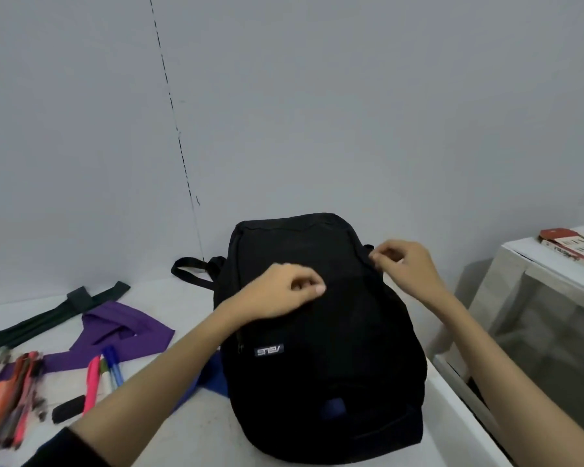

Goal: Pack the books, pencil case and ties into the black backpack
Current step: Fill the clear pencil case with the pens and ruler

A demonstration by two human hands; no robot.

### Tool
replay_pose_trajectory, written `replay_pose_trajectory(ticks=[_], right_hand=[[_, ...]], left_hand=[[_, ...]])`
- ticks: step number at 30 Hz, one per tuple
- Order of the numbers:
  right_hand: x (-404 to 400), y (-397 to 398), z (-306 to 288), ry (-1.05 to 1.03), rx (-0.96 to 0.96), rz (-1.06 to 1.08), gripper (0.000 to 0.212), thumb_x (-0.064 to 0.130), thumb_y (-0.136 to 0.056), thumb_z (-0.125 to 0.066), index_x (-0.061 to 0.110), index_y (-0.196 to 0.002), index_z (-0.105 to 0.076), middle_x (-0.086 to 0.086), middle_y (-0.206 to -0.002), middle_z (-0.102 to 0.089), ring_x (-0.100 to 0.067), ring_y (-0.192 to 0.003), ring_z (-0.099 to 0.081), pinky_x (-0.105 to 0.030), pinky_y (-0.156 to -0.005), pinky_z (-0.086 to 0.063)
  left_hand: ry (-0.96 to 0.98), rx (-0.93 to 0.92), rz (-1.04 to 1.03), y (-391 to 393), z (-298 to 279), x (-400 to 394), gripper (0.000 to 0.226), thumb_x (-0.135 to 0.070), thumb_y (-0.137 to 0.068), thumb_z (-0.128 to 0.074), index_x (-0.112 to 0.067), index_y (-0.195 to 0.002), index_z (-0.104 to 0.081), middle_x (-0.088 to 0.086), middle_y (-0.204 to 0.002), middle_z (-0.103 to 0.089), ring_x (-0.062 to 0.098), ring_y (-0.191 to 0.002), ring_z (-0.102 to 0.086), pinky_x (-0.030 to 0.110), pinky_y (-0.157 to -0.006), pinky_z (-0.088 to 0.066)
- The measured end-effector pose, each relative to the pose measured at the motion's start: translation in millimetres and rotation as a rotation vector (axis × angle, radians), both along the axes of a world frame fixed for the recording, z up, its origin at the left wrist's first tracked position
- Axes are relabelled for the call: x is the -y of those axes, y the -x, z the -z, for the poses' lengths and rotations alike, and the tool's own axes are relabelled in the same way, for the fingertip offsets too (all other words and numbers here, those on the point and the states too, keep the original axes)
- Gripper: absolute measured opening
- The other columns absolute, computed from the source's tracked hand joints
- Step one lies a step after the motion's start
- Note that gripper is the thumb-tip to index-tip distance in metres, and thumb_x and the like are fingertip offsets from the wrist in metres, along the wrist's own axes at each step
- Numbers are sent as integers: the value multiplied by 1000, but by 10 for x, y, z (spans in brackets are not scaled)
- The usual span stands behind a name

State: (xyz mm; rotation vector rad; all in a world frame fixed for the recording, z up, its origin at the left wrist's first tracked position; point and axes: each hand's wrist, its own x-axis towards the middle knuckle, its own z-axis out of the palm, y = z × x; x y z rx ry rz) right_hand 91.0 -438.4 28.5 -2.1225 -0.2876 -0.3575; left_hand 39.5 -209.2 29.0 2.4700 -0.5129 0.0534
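Note:
The black backpack (334, 348) lies flat on the white table, its front facing up with a small logo patch. My left hand (284, 291) rests on the front panel, its fingers curled and pinching the fabric. My right hand (405, 264) pinches something small at the bag's upper right edge, where the zipper line runs. A purple tie (129, 332) and a dark green tie (48, 318) lie on the table to the left. A blue piece of fabric (213, 375) sticks out from under the backpack's left side. No books or pencil case are visible.
Several pens and markers (14, 392) lie loose at the left front, with a black eraser-like block (69, 408). The table (199, 433) stands against a grey wall. A lower white stand (533, 264) at the right carries a red and white box (573, 246).

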Motion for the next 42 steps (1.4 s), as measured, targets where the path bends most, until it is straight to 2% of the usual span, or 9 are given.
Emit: replay_pose_trajectory(ticks=[4, 9, 14, 18, 22, 28, 33, 39, 42], right_hand=[[76, -586, 180, -51, -173, 183, 25, -2, -86, -47, 8, -97, -68, -7, -94, -67, -19, -85, -54, -22, -71, -41], [162, -945, 567, 8, -407, -5, 39, 13, -88, -58, 19, -127, -57, -4, -117, -61, -14, -93, -55, -25, -79, -45], [102, -1233, 696, -2, -374, -140, 25, 15, -92, -55, 27, -111, -67, 2, -115, -64, -16, -104, -59, -37, -94, -48], [58, -1408, 697, 38, -298, 11, 21, 15, -89, -59, -6, -86, -61, -7, -82, -61, -20, -76, -53, -30, -68, -44], [81, -1398, 605, 138, -215, 24, 17, 8, -87, -57, 8, -70, -54, -12, -75, -59, -21, -70, -49, -29, -61, -35], [131, -1000, 301, 549, 46, 72, 12, 4, -86, -47, 11, -76, -51, -7, -78, -55, -26, -77, -51, -36, -66, -41], [267, -347, 135, 765, -36, -67, 11, 4, -85, -46, 10, -76, -49, -4, -81, -53, -25, -81, -53, -37, -70, -44], [509, 591, -28, 728, -215, -253, 14, 3, -83, -54, 12, -75, -60, -1, -75, -63, -14, -71, -54, -29, -66, -43], [502, 882, 19, 659, -246, -322, 20, 5, -83, -58, 19, -69, -56, 3, -65, -59, -10, -61, -50, -26, -63, -43]], left_hand=[[90, 53, -65, -512, -174, 80, 20, -31, -94, -54, -25, -107, -67, -6, -111, -64, 8, -101, -57, 14, -86, -38], [65, 118, -37, -1063, -115, 277, 32, -30, -97, -48, -22, -126, -59, -7, -135, -54, 7, -128, -44, 16, -102, -26], [-125, 55, -48, -1476, 209, 506, 41, -44, -99, -38, -34, -137, -47, -7, -152, -32, 14, -144, -18, 38, -118, -14], [-185, 45, -79, -1566, 342, 547, 41, -47, -100, -29, -39, -137, -46, -13, -153, -28, 9, -145, -12, 39, -117, -7], [-210, 32, -68, -1570, 357, 537, 42, -47, -100, -27, -40, -138, -43, -13, -154, -26, 9, -145, -10, 39, -117, -5], [-210, 25, -86, -1567, 380, 502, 40, -47, -100, -27, -43, -138, -41, -14, -154, -25, 9, -145, -10, 40, -117, -7], [-224, 28, -137, -1521, 359, 505, 40, -42, -101, -27, -38, -136, -47, -10, -153, -31, 12, -145, -15, 43, -116, -9], [155, 314, -41, -578, 226, 757, 18, -25, -95, -52, -25, -105, -67, -10, -98, -60, 4, -91, -52, 20, -82, -45], [395, 71, 47, 254, 292, 896, 13, -25, -93, -56, -23, -85, -66, 0, -64, -63, 11, -53, -55, 28, -55, -48]])
